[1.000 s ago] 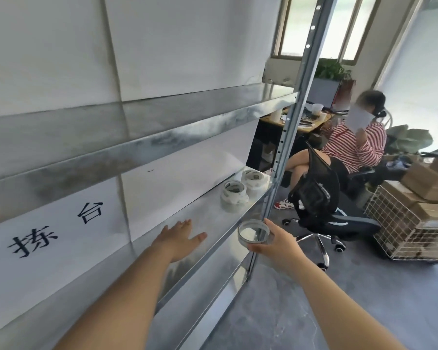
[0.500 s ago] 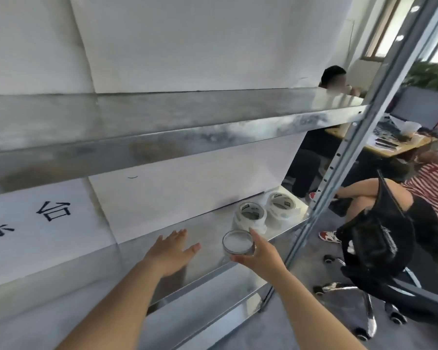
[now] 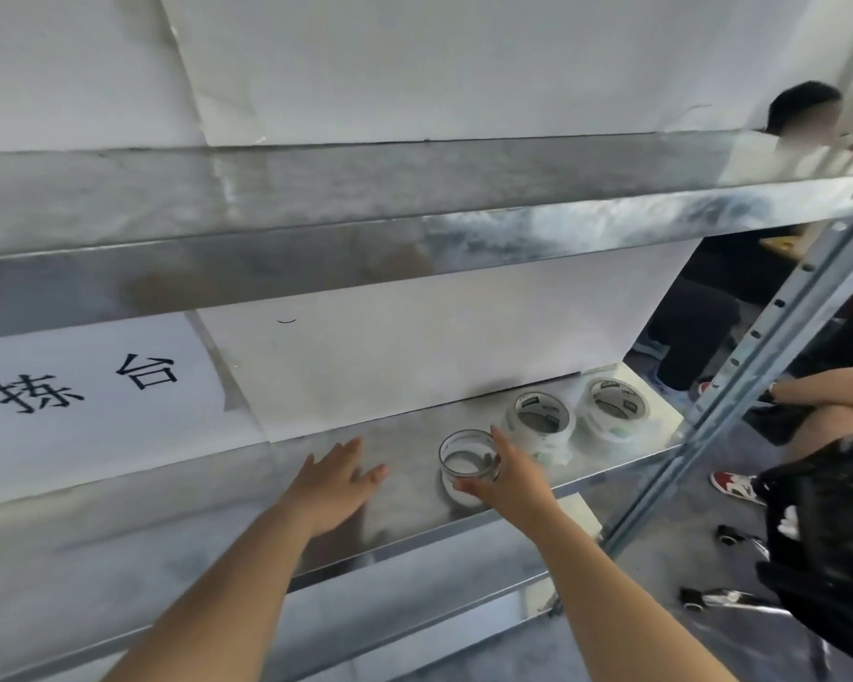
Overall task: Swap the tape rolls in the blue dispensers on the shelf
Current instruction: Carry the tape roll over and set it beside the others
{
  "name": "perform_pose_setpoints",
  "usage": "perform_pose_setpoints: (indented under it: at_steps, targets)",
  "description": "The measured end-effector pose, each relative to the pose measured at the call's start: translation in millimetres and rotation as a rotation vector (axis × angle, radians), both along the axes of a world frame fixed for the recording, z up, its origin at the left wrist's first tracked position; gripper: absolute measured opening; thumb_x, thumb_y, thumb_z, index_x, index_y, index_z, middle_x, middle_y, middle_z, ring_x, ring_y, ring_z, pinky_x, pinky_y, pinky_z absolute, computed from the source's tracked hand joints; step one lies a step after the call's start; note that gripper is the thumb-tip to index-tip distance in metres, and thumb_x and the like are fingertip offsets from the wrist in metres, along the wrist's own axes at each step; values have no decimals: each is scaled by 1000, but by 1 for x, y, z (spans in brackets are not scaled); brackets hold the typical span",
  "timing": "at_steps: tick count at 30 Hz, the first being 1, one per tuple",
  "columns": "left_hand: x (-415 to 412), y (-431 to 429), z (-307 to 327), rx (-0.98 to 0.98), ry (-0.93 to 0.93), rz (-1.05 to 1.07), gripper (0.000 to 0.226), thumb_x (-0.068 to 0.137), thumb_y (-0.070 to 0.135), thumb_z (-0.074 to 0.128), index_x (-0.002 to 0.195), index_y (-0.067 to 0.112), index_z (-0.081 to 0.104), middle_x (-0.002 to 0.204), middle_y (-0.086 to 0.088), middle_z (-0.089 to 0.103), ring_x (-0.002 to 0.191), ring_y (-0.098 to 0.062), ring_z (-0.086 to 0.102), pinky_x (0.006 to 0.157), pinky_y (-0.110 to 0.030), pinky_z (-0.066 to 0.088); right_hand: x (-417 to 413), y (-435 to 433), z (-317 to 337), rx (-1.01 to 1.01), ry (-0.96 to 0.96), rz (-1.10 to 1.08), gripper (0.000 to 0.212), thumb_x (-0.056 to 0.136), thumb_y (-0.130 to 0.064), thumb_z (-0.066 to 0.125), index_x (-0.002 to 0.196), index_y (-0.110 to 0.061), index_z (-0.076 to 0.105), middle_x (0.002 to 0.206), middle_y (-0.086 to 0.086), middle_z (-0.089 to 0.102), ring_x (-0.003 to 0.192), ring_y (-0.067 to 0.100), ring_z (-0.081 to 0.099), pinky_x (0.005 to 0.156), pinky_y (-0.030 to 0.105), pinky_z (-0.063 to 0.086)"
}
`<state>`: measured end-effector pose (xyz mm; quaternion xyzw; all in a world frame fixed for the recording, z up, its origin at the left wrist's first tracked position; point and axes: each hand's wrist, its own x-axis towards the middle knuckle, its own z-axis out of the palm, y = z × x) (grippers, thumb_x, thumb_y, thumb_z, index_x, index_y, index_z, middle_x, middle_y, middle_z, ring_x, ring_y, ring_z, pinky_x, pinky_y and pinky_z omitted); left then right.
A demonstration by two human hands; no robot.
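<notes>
Clear tape roll (image 3: 466, 464), see-thru w/ shiny rim, in R hand (image 3: 510, 479).

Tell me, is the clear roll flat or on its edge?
Flat: the clear roll in the right hand has its hole facing up.

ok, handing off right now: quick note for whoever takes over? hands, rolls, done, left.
Left hand: open, fingers straight, over the shelf, holding nothing.
Right hand: grips a clear tape roll by its rim, low over the shelf's front; whether it touches is unclear.
Two wrapped rolls lie flat on the shelf, right of it.
Done: nothing shown; no blue dispenser in view.
Left: probably locate the dispensers, then swap the rolls.
</notes>
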<state>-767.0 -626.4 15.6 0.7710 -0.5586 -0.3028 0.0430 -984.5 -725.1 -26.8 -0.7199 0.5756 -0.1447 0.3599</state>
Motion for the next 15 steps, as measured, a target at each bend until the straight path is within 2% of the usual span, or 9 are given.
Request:
perform_pose_setpoints:
  at_steps: [4, 11, 15]
  targets:
    - [6, -1, -8, -8, -11, 0, 73, 94, 61, 20, 152, 20, 1, 160, -1, 3, 146, -12, -7, 117, -35, -10, 9, -9, -5, -17, 40, 53, 106, 71, -48, 79, 152, -19, 18, 149, 3, 41, 136, 19, 39, 107, 29, 34]
    - [4, 0, 2, -3, -26, 21, 74, 94, 61, 20, 152, 21, -1, 160, 0, -3, 146, -17, -8, 116, -35, -9, 13, -16, -10, -21, 111, 91, 108, 72, -51, 76, 153, -20, 12, 149, 6, 39, 136, 21, 39, 108, 34, 35]
    - [-5, 0, 10, -1, -11, 25, 71, 96, 58, 22, 152, 21, -2, 160, 1, -4, 146, -18, -9, 116, -36, -7, 10, -17, -11, -51, 150, 112, 105, 76, -50, 74, 153, -19, 11, 154, 5, 31, 142, 22, 29, 112, 34, 29]
